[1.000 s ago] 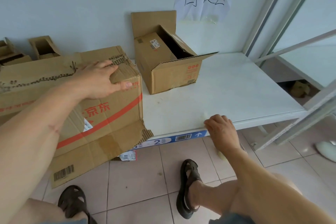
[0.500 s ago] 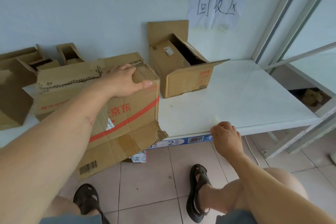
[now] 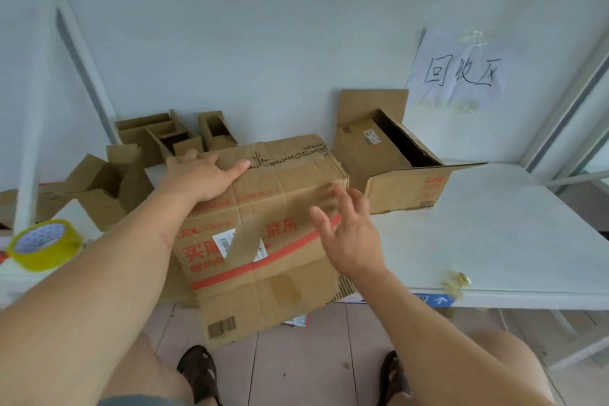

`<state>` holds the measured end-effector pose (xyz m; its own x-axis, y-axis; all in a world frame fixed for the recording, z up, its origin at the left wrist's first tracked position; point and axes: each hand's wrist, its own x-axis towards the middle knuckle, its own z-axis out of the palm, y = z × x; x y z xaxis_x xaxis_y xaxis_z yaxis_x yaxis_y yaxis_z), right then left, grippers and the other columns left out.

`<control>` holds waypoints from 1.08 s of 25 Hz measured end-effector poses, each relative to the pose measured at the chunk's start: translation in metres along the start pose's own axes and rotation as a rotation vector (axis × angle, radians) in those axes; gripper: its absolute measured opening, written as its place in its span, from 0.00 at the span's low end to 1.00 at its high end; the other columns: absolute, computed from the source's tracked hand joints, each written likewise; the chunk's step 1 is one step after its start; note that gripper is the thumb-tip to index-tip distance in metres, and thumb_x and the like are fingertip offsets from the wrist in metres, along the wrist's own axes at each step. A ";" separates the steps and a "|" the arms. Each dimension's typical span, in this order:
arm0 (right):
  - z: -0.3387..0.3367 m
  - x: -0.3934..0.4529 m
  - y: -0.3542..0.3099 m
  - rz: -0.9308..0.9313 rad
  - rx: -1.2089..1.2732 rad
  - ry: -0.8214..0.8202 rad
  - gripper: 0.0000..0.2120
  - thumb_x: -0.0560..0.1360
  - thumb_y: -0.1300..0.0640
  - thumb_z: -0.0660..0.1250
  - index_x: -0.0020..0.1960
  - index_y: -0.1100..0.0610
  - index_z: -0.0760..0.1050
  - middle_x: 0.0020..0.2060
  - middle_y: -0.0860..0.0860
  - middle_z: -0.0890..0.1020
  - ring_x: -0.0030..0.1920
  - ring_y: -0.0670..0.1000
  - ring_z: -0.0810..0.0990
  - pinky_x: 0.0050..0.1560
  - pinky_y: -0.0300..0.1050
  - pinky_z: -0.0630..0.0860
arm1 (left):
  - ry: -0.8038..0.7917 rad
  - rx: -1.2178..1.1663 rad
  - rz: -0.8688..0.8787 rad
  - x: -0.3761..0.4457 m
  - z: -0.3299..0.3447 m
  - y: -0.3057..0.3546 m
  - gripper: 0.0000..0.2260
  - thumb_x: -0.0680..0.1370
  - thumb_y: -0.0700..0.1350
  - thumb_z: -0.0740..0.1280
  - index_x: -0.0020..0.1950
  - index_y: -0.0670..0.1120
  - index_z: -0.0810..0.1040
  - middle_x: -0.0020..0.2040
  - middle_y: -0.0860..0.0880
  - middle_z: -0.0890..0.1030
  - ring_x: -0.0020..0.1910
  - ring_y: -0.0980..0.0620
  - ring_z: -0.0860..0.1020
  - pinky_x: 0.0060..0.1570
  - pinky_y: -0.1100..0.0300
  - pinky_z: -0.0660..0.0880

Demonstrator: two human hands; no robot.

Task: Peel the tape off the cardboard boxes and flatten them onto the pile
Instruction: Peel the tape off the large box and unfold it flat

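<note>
— Where is your box?

— The big cardboard box (image 3: 263, 224) with red print sits on the front edge of the white counter (image 3: 494, 241), its lower flap hanging over the edge toward the floor. A loose strip of tape (image 3: 245, 242) lies across its front.

— And your grip?

— Your left hand (image 3: 204, 178) rests flat on the box's top, fingers straight. Your right hand (image 3: 349, 234) is spread at the box's right corner, blurred, clasping nothing.

— Anything close by?

— An open box (image 3: 395, 161) to the right, a yellow tape roll (image 3: 44, 245) at left.
</note>
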<state>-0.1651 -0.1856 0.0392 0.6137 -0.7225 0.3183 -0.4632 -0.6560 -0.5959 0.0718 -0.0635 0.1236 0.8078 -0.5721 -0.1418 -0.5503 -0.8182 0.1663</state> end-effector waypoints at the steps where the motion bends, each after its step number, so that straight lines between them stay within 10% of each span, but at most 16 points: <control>1: 0.007 0.006 -0.021 0.008 0.040 -0.015 0.37 0.75 0.28 0.50 0.78 0.47 0.56 0.76 0.53 0.57 0.72 0.55 0.67 0.68 0.56 0.69 | -0.008 0.000 -0.007 -0.004 -0.003 -0.001 0.47 0.65 0.81 0.42 0.78 0.58 0.58 0.79 0.47 0.56 0.76 0.36 0.53 0.70 0.39 0.57; 6: 0.010 0.063 -0.048 0.249 0.156 -0.167 0.51 0.70 0.22 0.48 0.80 0.56 0.46 0.80 0.52 0.42 0.78 0.59 0.54 0.74 0.61 0.59 | 0.108 0.140 0.123 -0.014 -0.006 -0.003 0.45 0.64 0.82 0.43 0.73 0.60 0.68 0.73 0.48 0.66 0.72 0.41 0.62 0.66 0.45 0.62; 15: 0.020 0.090 -0.094 0.387 -0.149 -0.290 0.59 0.66 0.19 0.51 0.79 0.63 0.50 0.79 0.60 0.44 0.78 0.62 0.43 0.76 0.62 0.49 | -0.023 -0.296 0.226 -0.012 0.011 -0.017 0.43 0.63 0.79 0.61 0.68 0.52 0.70 0.62 0.52 0.75 0.57 0.51 0.75 0.57 0.52 0.75; 21: 0.005 0.102 -0.094 0.320 -0.041 -0.300 0.54 0.68 0.21 0.52 0.80 0.59 0.50 0.80 0.58 0.45 0.79 0.59 0.41 0.76 0.62 0.49 | -0.087 -0.383 0.420 -0.017 0.016 -0.041 0.51 0.63 0.72 0.68 0.79 0.51 0.55 0.76 0.58 0.59 0.73 0.56 0.61 0.69 0.61 0.61; 27: 0.007 0.020 -0.081 0.029 -0.110 -0.349 0.55 0.63 0.22 0.64 0.80 0.47 0.48 0.79 0.48 0.39 0.77 0.49 0.32 0.78 0.58 0.46 | 0.122 -0.434 0.402 -0.023 0.030 -0.036 0.43 0.67 0.75 0.58 0.75 0.52 0.66 0.74 0.55 0.68 0.70 0.55 0.68 0.64 0.63 0.65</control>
<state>-0.1102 -0.1451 0.0886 0.7716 -0.6358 0.0206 -0.5380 -0.6695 -0.5122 0.0670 -0.0224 0.0912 0.5870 -0.8001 0.1234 -0.7017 -0.4269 0.5704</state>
